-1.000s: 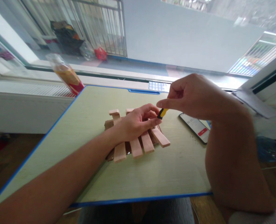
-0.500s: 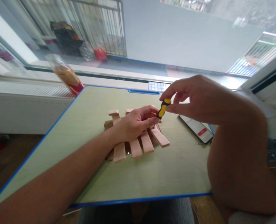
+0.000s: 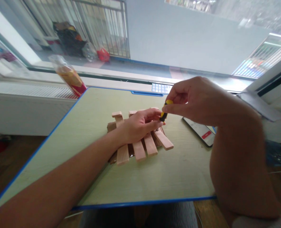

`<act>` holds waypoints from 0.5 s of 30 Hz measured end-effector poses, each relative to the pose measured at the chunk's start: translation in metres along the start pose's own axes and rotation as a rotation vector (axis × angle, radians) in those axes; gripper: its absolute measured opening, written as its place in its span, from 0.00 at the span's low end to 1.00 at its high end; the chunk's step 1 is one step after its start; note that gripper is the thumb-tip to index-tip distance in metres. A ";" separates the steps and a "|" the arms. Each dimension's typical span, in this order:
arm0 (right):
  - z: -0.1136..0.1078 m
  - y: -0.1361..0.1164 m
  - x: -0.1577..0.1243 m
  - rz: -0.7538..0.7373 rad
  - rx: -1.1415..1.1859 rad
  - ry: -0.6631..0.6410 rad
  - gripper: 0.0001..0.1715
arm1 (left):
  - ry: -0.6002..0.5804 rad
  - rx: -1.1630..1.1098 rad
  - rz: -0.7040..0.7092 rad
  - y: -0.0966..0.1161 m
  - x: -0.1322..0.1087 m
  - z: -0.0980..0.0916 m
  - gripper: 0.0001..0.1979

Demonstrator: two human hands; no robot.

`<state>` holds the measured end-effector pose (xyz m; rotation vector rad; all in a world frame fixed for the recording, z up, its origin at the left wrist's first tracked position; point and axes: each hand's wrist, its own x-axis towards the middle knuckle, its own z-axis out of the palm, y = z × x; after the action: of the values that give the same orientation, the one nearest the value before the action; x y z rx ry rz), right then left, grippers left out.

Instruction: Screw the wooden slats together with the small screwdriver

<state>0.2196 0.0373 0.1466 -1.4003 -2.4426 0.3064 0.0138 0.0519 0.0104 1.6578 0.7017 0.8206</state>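
Observation:
My right hand (image 3: 190, 98) pinches the yellow-and-black handle of a short screwdriver (image 3: 164, 116), which stands tilted, its lower end down at the wood. Several pale wooden slats (image 3: 151, 146) lie side by side across darker wood. Over them rests my left hand (image 3: 141, 125), palm down, with thumb and curled fingers closed around the screwdriver's lower part. The tip and whatever it touches are hidden behind those fingers. At the right end, one slat (image 3: 163, 139) sits at a slant, with a small dark spot near its upper part.
A phone (image 3: 201, 133) with a lit screen lies right of the slats, near my right forearm. The table (image 3: 102, 186) has a blue edge. Behind it, a bread bag (image 3: 70, 79) leans near the window, and a blue-and-white gridded item (image 3: 160, 87) lies at the far edge.
My right fingers have shifted left and closed further over the screwdriver's handle, covering more of it. My left hand and the slats stay in place; the view has moved slightly.

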 end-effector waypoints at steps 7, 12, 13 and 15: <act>0.002 -0.002 0.001 0.043 -0.032 0.033 0.17 | -0.002 -0.085 -0.005 -0.004 0.000 0.004 0.21; 0.002 0.000 0.002 0.027 -0.054 0.023 0.18 | 0.006 -0.099 -0.014 -0.003 0.000 0.005 0.18; 0.001 0.001 0.002 0.017 -0.062 0.009 0.16 | 0.006 -0.094 -0.013 -0.002 0.000 0.004 0.17; -0.001 0.001 0.000 -0.006 -0.062 -0.017 0.13 | -0.001 -0.080 -0.006 -0.001 0.001 0.003 0.15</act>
<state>0.2210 0.0383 0.1474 -1.4212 -2.4897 0.2447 0.0163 0.0510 0.0090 1.5839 0.6645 0.8330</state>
